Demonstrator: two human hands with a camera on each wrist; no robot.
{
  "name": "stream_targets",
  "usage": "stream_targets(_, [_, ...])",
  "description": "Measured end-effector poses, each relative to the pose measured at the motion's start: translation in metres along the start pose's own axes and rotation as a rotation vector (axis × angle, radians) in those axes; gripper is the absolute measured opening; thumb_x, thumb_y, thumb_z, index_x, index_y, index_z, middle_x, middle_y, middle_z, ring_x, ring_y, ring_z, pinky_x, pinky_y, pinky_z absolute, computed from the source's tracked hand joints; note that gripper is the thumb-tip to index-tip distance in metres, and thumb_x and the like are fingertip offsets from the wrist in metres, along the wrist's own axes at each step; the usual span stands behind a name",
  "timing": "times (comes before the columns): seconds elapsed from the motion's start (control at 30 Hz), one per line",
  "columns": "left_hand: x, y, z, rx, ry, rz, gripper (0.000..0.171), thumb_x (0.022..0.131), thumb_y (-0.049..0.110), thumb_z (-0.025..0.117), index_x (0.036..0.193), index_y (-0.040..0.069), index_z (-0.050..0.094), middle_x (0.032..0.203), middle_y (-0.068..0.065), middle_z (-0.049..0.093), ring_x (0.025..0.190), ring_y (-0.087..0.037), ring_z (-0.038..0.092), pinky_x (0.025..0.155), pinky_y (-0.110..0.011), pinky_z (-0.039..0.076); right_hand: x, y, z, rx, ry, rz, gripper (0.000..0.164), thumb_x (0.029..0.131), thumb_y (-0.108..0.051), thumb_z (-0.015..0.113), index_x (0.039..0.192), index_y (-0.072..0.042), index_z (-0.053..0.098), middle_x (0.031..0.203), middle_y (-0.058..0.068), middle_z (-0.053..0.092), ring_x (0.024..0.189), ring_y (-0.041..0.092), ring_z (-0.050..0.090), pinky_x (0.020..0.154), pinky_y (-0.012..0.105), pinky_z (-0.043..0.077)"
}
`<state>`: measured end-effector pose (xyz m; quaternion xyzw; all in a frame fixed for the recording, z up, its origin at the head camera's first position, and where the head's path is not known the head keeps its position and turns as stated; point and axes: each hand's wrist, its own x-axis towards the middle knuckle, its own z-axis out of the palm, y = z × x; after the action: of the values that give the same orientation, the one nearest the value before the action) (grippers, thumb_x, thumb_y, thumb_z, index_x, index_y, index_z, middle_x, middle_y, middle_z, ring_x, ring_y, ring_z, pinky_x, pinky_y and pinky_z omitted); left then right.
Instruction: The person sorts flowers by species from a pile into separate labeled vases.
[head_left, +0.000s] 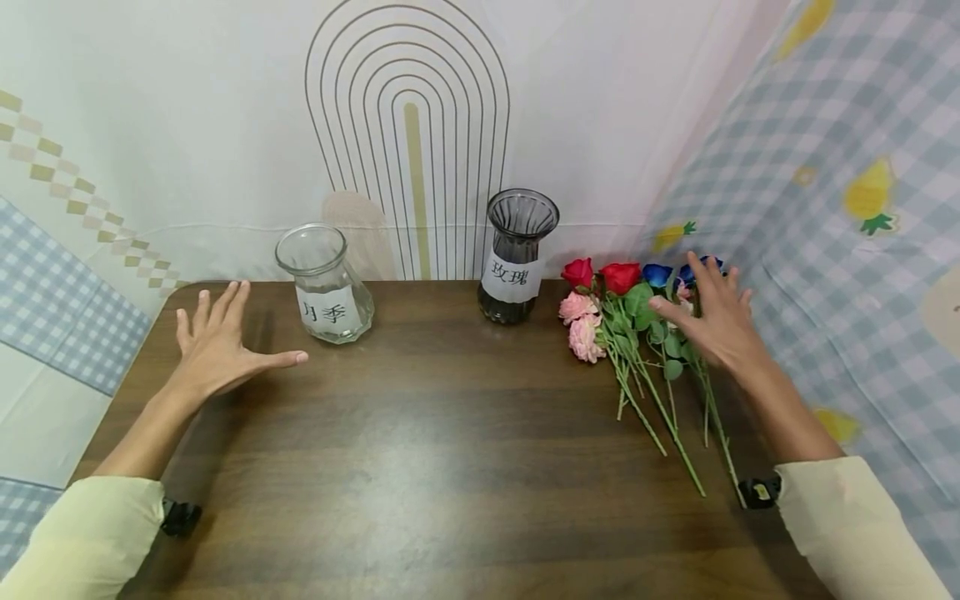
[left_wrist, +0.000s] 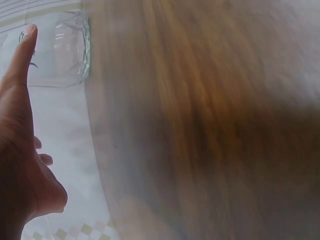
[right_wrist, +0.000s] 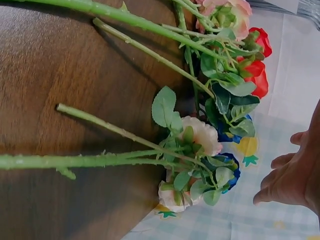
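My left hand [head_left: 217,354] hovers at the far left of the table, fingers spread and thumb pointing right, holding nothing. Just beyond the thumb stands a clear glass vase [head_left: 356,312] with a white label; it also shows beside the hand in the left wrist view [left_wrist: 72,45]. My right hand [head_left: 716,325] is spread over the right part of a row of artificial flowers, gripping none. These include red roses [head_left: 620,277], blue roses [head_left: 657,276] and pink flowers [head_left: 586,337], their green stems [head_left: 678,437] pointing toward me. The hand partly hides the rightmost blooms.
A dark grey glass vase [head_left: 506,312] with a white label stands upright near the back edge, left of the flowers. The brown wooden table [head_left: 420,492] meets a printed white cloth [head_left: 225,167] behind it and a checked cloth [head_left: 847,317] at the right.
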<state>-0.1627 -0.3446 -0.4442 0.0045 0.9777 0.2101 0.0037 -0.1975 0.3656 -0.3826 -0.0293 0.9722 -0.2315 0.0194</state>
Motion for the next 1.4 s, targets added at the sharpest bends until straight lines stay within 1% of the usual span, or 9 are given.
stream_targets(0.23, [0.008,0.01,0.004,-0.053,0.024,0.025,0.15,0.079,0.073,0.091,0.181,0.006,0.005,0.188,-0.027,0.011,0.172,-0.061,-0.003,0.132,-0.082,-0.013,-0.005,0.01,-0.01,0.062,-0.034,0.044,0.103,0.112,-0.073,0.045,0.181,-0.022,-0.011,0.188,0.023,-0.012,0.168,0.061,-0.019,0.127,0.09,0.002])
stream_targets(0.4, [0.015,0.014,0.008,-0.078,0.041,0.027,0.148,0.078,0.071,0.093,0.181,0.006,0.01,0.187,-0.029,0.018,0.172,-0.06,0.005,0.134,-0.081,-0.008,-0.008,0.018,-0.015,0.075,-0.028,0.071,0.099,0.114,-0.072,0.04,0.181,-0.021,-0.012,0.188,0.024,-0.009,0.17,0.064,-0.001,0.127,0.09,0.009])
stream_targets(0.73, [0.025,0.022,0.013,-0.12,0.036,0.023,0.146,0.079,0.069,0.094,0.18,0.004,0.012,0.183,-0.036,0.022,0.17,-0.061,0.016,0.135,-0.08,-0.001,-0.02,0.043,-0.018,0.147,0.04,0.065,0.086,0.119,-0.06,0.037,0.182,-0.016,-0.003,0.179,0.043,0.018,0.159,0.073,0.025,0.121,0.091,0.021])
stream_targets(0.93, [0.03,0.026,0.017,-0.164,0.028,0.027,0.144,0.081,0.068,0.093,0.18,0.002,0.012,0.181,-0.037,0.025,0.169,-0.058,0.022,0.135,-0.081,0.003,-0.031,0.056,-0.015,0.169,0.024,0.135,0.092,0.119,-0.061,0.037,0.179,0.002,0.007,0.174,0.046,0.029,0.154,0.072,0.035,0.12,0.085,0.032])
stream_targets(1.0, [0.031,0.026,0.018,-0.179,0.024,0.026,0.144,0.081,0.067,0.094,0.18,0.003,0.012,0.181,-0.037,0.026,0.168,-0.058,0.025,0.135,-0.082,0.007,-0.035,0.06,-0.012,0.156,0.029,0.136,0.09,0.119,-0.06,0.038,0.176,0.007,0.018,0.171,0.046,0.035,0.152,0.07,0.039,0.119,0.083,0.034])
stream_targets(1.1, [0.031,0.027,0.018,-0.201,0.004,0.012,0.144,0.082,0.067,0.093,0.181,0.006,0.008,0.182,-0.036,0.023,0.167,-0.058,0.025,0.132,-0.083,0.012,-0.039,0.065,-0.007,0.126,0.035,0.133,0.085,0.118,-0.06,0.043,0.169,0.009,0.038,0.162,0.044,0.049,0.144,0.065,0.051,0.113,0.078,0.042])
stream_targets(1.17, [0.031,0.027,0.018,-0.211,-0.011,0.0,0.144,0.083,0.068,0.092,0.182,0.009,0.005,0.183,-0.036,0.021,0.167,-0.06,0.024,0.129,-0.086,0.016,-0.041,0.069,-0.003,0.096,0.035,0.126,0.081,0.117,-0.06,0.049,0.16,0.008,0.052,0.153,0.041,0.059,0.136,0.06,0.059,0.105,0.065,0.051])
stream_targets(1.3, [0.032,0.026,0.02,-0.265,-0.026,-0.005,0.144,0.084,0.069,0.092,0.182,0.011,0.003,0.185,-0.034,0.015,0.169,-0.061,0.02,0.128,-0.087,0.02,-0.047,0.075,0.005,0.082,-0.017,0.133,0.075,0.112,-0.061,0.063,0.146,0.006,0.065,0.134,0.033,0.074,0.112,0.042,0.075,0.083,0.038,0.059])
stream_targets(1.4, [0.035,0.024,0.025,-0.306,-0.013,0.009,0.143,0.083,0.066,0.094,0.182,0.009,0.008,0.185,-0.034,0.016,0.17,-0.06,0.019,0.131,-0.083,0.02,-0.052,0.08,0.009,0.108,-0.07,0.128,0.066,0.111,-0.053,0.07,0.137,0.008,0.07,0.115,0.026,0.08,0.091,0.026,0.077,0.07,0.03,0.06])
